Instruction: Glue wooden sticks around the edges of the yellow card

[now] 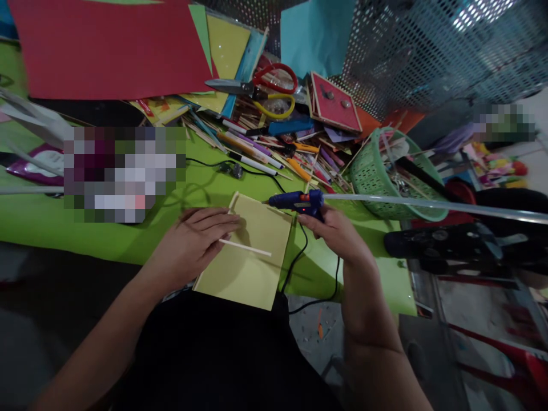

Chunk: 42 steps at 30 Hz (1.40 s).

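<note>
My right hand [334, 231] grips a blue glue gun [295, 201], a long clear glue stick [406, 204] sticking out of its back. The nozzle points left, over the upper edge of a yellow sheet of card [252, 274]. My left hand [197, 240] lies across the card's left side. Under its fingers a thin white stick [250, 249] is pinched and reaches right over the card. A pale strip runs along the card's upper left edge, partly covered by my fingers. The gun's black cord [295, 265] hangs down past the table edge.
Behind the card lies a heap of pens and sticks with red-and-yellow-handled scissors [274, 85] on top. A green basket [372, 177] stands to the right. Red card [115, 51] rests at the back left. A green cloth [64, 220] covers the table.
</note>
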Each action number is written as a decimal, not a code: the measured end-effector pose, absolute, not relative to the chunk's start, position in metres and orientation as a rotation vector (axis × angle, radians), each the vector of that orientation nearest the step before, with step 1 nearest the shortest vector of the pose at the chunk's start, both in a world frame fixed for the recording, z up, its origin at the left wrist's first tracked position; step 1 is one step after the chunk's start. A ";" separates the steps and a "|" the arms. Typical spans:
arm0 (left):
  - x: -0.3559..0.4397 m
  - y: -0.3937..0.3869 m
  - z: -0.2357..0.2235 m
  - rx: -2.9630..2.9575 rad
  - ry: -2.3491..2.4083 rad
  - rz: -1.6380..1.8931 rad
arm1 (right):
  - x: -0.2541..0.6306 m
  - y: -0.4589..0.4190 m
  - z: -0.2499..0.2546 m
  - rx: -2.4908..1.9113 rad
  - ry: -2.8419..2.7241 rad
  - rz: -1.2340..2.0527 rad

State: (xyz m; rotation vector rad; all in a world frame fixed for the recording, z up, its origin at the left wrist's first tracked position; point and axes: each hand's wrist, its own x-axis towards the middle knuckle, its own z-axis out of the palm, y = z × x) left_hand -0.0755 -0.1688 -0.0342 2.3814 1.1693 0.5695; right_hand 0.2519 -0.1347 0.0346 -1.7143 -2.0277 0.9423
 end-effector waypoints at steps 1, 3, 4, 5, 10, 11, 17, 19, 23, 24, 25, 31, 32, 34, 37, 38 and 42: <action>-0.074 -0.169 -0.032 2.393 1.178 0.574 | 0.253 -0.135 0.034 -1.715 -2.017 0.945; -0.070 -0.171 -0.026 2.431 1.180 0.587 | 0.254 -0.134 0.033 -1.720 -2.007 0.939; -0.066 -0.172 -0.024 2.456 1.169 0.594 | 0.254 -0.134 0.033 -1.716 -2.006 0.939; -0.062 -0.173 -0.023 2.484 1.152 0.598 | 0.253 -0.134 0.032 -1.707 -2.005 0.940; -0.040 -0.175 -0.027 2.609 1.072 0.558 | 0.249 -0.134 0.029 -1.682 -2.008 0.952; -0.037 -0.174 -0.030 2.624 1.072 0.545 | 0.249 -0.135 0.028 -1.686 -2.014 0.949; -0.036 -0.172 -0.040 2.645 1.085 0.540 | 0.251 -0.133 0.022 -1.704 -2.057 0.921; -0.037 -0.172 -0.042 2.632 1.076 0.583 | 0.252 -0.133 0.020 -1.716 -2.060 0.909; -0.038 -0.170 -0.046 2.579 1.053 0.627 | 0.252 -0.133 0.019 -1.698 -2.071 0.904; -0.038 -0.169 -0.047 2.568 1.053 0.625 | 0.253 -0.133 0.019 -1.694 -2.076 0.895; -0.038 -0.169 -0.047 2.559 1.056 0.619 | 0.253 -0.133 0.019 -1.694 -2.083 0.885; -0.039 -0.169 -0.045 2.551 1.056 0.606 | 0.250 -0.134 0.019 -1.734 -2.091 0.842; -0.039 -0.169 -0.044 2.552 1.056 0.604 | 0.249 -0.134 0.019 -1.731 -2.096 0.840; -0.039 -0.169 -0.044 2.546 1.062 0.593 | 0.249 -0.134 0.020 -1.725 -2.105 0.844; -0.039 -0.170 -0.044 2.537 1.065 0.579 | 0.249 -0.134 0.022 -1.739 -2.103 0.855; -0.039 -0.170 -0.044 2.532 1.065 0.583 | 0.249 -0.135 0.022 -1.747 -2.101 0.854; -0.039 -0.171 -0.044 2.516 1.071 0.595 | 0.249 -0.135 0.021 -1.741 -2.100 0.838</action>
